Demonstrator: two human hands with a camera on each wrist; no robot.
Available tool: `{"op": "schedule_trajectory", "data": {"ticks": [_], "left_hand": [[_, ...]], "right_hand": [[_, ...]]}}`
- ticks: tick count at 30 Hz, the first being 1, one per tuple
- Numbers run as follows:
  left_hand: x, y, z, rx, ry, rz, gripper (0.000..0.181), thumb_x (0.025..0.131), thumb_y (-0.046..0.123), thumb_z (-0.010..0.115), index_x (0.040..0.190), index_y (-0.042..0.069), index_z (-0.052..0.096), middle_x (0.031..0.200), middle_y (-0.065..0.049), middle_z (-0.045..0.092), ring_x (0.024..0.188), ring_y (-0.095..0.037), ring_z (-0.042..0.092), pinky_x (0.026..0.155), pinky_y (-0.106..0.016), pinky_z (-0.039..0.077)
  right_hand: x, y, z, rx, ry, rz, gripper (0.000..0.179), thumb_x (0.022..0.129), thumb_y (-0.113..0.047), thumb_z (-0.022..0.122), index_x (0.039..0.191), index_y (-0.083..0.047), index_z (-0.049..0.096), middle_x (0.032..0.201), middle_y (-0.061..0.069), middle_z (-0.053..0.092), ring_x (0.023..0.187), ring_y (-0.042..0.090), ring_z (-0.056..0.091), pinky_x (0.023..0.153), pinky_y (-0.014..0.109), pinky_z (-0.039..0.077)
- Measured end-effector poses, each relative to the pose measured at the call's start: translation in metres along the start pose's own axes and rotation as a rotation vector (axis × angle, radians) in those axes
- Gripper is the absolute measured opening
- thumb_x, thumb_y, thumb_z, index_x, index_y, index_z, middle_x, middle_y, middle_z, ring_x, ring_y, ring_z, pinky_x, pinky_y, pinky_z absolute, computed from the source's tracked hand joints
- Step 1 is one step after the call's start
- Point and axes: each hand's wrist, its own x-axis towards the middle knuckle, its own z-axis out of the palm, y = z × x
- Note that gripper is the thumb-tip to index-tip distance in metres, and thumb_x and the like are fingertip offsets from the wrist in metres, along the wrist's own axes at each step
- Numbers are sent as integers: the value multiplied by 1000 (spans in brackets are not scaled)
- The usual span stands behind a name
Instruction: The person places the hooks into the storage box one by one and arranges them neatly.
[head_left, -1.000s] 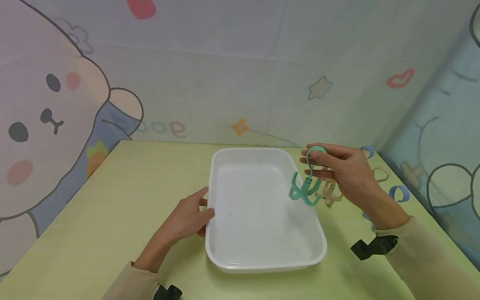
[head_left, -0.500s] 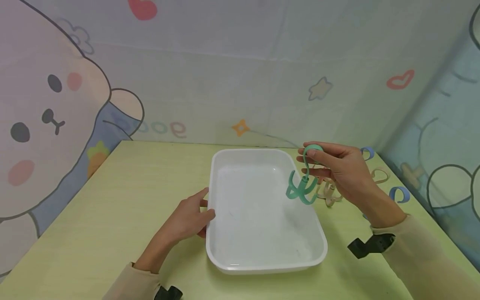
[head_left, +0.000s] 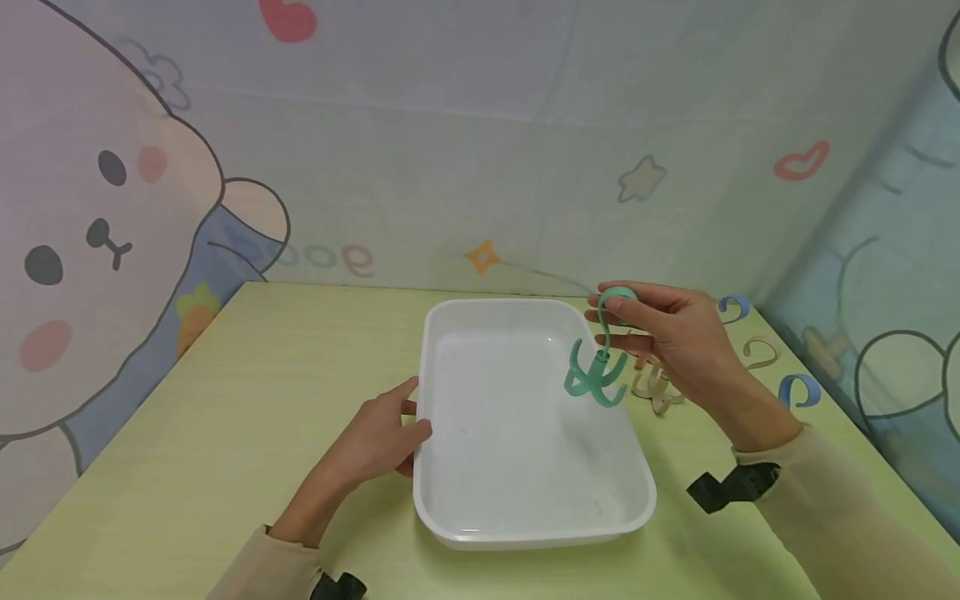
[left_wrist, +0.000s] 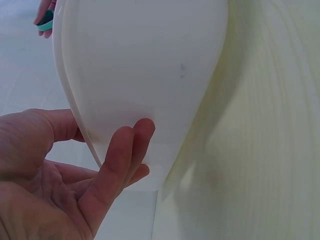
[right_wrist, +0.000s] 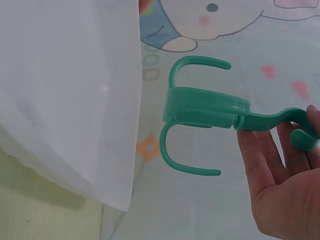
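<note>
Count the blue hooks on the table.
2: a far blue hook and a nearer blue hook, both right of the right hand on the table. More may be hidden.

The right grip (right_wrist: 285, 192) holds a green hook (right_wrist: 200, 107) by its curled end near the white tub (right_wrist: 65, 90), prong tips pointing away from the tub. Beyond the tub hangs a printed backdrop (right_wrist: 270, 45); beneath the tub, the yellowish counter (right_wrist: 40, 205).

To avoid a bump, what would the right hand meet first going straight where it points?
The way looks free: the right hand points left, apparently over the white tray, though depth is unclear.
</note>
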Motion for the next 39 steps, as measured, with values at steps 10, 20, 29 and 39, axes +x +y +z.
{"op": "schedule_trajectory", "data": {"ticks": [10, 20, 29, 39], "left_hand": [[-2, 2, -1, -5, 0, -8, 66, 98, 9, 53, 162, 17, 41, 137, -26, 65, 64, -23, 75, 59, -36, 66], [-1, 0, 1, -9, 4, -5, 66, 98, 8, 53, 162, 16, 41, 137, -27, 65, 65, -24, 76, 57, -36, 66], [-3, 0, 0, -4, 0, 0, 67, 98, 9, 53, 163, 13, 38, 138, -29, 64, 65, -23, 76, 57, -36, 66], [-2, 1, 1, -5, -1, 5, 65, 98, 9, 53, 162, 16, 40, 136, -26, 65, 64, -24, 76, 57, -36, 66]], "right_hand": [[6, 2, 8, -1, -37, -25, 26, 99, -10, 73, 122, 1, 76, 108, 5, 81, 100, 19, 80, 89, 42, 66], [10, 5, 15, 18, -46, -26, 17, 99, -8, 72, 113, -6, 81, 107, 5, 82, 100, 20, 80, 88, 41, 67], [13, 9, 21, 3, -43, -14, 17, 99, -10, 73, 113, -6, 81, 105, 5, 82, 100, 20, 80, 89, 42, 67], [18, 16, 30, -1, -43, 7, 15, 100, -11, 72, 110, -12, 82, 101, 4, 82, 97, 17, 79, 88, 42, 67]]}}
